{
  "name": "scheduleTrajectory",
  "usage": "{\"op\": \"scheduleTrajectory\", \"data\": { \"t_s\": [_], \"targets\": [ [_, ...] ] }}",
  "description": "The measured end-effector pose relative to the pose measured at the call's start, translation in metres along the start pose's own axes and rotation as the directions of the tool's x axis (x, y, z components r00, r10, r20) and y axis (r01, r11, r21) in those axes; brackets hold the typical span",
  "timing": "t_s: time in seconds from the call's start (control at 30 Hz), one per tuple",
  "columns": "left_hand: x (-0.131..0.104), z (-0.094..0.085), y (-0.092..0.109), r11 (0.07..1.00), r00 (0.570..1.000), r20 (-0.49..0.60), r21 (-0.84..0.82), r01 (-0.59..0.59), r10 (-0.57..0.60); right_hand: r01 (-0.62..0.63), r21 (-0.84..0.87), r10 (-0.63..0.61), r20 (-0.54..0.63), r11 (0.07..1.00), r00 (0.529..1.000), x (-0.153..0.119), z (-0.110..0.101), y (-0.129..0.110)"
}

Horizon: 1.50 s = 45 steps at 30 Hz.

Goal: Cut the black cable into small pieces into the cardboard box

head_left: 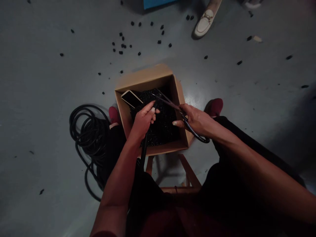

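Note:
My left hand [146, 118] is closed round a black hose [144, 149], whose end pokes out past my thumb and whose length hangs down toward my lap. In my right hand [195, 118] is a pair of scissors [170, 102] with dark handles; the blades are parted and point up and left, near the hose end. Both hands are over a cardboard box [180, 90] that holds many small black pieces [163, 131]. A phone [132, 98] with a pale edge leans inside the box at its left back corner.
A loose coil of black hose [90, 135] lies on the floor left of the box. Short black bits [122, 46] are scattered across the grey floor. Another person's white shoe [204, 23] stands beyond the box, near a blue object [158, 3]. Wooden stool legs [189, 171] show below.

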<state>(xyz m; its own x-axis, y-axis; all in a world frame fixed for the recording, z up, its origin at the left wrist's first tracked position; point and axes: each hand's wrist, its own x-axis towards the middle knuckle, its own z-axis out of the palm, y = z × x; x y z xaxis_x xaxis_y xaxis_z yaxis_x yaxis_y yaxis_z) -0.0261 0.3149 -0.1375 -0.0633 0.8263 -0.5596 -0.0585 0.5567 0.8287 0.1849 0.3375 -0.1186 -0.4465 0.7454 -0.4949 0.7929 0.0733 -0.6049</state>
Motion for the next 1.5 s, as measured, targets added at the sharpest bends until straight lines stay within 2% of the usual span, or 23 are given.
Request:
{"op": "scheduleTrajectory", "data": {
  "t_s": [0.13, 0.27, 0.63, 1.3, 1.5],
  "targets": [
    [0.001, 0.004, -0.002, 0.999, 0.998, -0.056, 0.048, -0.015, 0.018, -0.017, -0.024, 0.018, 0.021, 1.000, 1.000, 0.001, 0.005, 0.004],
    [0.003, 0.006, -0.005, 0.999, 0.997, -0.065, 0.034, -0.026, 0.029, -0.028, -0.022, 0.029, 0.027, 0.999, 0.999, 0.001, 0.009, 0.005],
    [0.003, 0.008, -0.012, 0.998, 0.999, -0.019, 0.057, -0.035, 0.036, 0.005, -0.019, -0.004, 0.036, 1.000, 0.999, 0.000, 0.016, 0.000],
    [0.004, 0.006, -0.013, 0.996, 0.998, 0.042, 0.070, -0.055, 0.052, -0.004, 0.206, -0.015, 0.091, 0.979, 0.996, -0.002, 0.011, 0.001],
    [0.004, 0.005, -0.015, 0.987, 0.996, 0.058, 0.142, -0.082, 0.074, 0.007, 0.184, -0.023, 0.082, 0.983, 0.996, -0.002, 0.013, 0.003]
  ]
}}
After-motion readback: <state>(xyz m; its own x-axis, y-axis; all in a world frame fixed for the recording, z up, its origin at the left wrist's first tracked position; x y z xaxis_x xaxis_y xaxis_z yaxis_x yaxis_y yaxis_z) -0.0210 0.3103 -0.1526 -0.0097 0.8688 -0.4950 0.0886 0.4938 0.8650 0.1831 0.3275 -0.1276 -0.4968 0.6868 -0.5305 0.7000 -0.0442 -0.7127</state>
